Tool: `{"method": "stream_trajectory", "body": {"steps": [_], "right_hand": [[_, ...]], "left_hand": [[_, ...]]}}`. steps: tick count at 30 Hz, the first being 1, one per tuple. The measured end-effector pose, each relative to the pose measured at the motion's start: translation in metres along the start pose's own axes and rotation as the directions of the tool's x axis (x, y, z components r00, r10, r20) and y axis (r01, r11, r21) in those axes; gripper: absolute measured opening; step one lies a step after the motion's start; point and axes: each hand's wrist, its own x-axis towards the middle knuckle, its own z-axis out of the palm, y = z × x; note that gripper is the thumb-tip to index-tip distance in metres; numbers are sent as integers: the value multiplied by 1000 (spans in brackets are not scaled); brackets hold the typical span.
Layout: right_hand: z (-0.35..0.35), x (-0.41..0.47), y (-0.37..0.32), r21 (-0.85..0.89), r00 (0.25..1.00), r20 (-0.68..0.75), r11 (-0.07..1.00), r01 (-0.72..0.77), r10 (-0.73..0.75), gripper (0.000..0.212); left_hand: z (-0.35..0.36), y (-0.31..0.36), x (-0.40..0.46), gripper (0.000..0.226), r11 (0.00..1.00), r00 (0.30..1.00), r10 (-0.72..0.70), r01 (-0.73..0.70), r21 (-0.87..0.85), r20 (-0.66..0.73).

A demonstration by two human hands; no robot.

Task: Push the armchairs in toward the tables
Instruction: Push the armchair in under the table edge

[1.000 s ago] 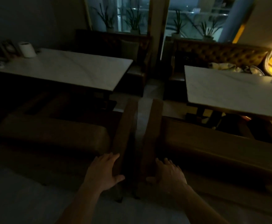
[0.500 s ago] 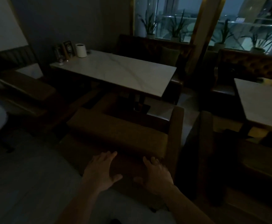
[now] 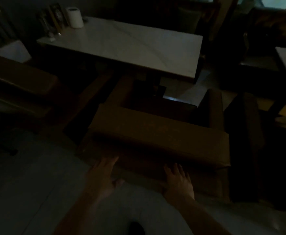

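Dim room; left hand (image 3: 104, 173), right hand (image 3: 178, 179) flat against armchair (image 3: 155, 133) back.

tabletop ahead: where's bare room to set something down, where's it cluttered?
Most of the white table is bare: the whole stretch from the middle to its right and near edges, above the armchair. It is crowded only at the far left corner, where the paper roll, a stand-up card and small items too dim to identify sit.

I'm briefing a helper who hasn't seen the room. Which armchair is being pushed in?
Find the long white marble table with the paper roll. The brown armchair faces its near edge. Unlike the neighbouring chairs, both hands, left and right, are pressed against its back.
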Motion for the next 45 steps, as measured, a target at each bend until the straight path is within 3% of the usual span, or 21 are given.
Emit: {"method": "stream_trajectory", "body": {"steps": [6,9,13,23,32,40,45], "right_hand": [[20,20,10,-15,986,-59,987,-160,159,87],[24,31,15,-43,976,-121,981,-190,183,94],[43,42,6,-23,966,-101,970,-240,237,105],[63,39,-10,-52,921,-257,948,-316,293,98],[69,35,-32,27,892,-247,923,-385,379,94],[82,31,-61,21,882,-199,902,-432,427,96],[71,35,-64,12,891,-158,903,-429,425,97]], "left_hand": [[15,-27,56,90,987,987,145,-149,52,70],[23,-29,75,89,975,977,210,-213,59,41],[39,-40,92,91,944,949,304,-312,109,81],[44,-66,93,72,895,897,441,-438,87,-17],[33,-74,94,64,893,894,447,-448,38,18],[50,-94,93,77,868,863,493,-480,125,-111],[48,-96,97,74,883,886,463,-458,100,-35]]}}
